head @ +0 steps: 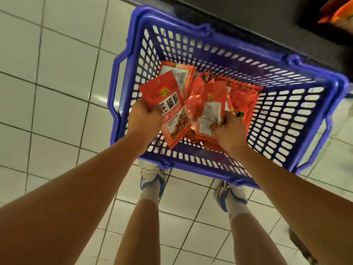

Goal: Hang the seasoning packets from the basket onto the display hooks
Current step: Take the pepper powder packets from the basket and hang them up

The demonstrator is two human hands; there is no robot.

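Left hand grips one packet; right hand pinches another in basket. Risk: loose pile snags, extras lift and drop.

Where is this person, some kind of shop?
Probably a grocery shop: a blue plastic shopping basket of red seasoning packets sits on a white tiled floor beside a dark shelf base.
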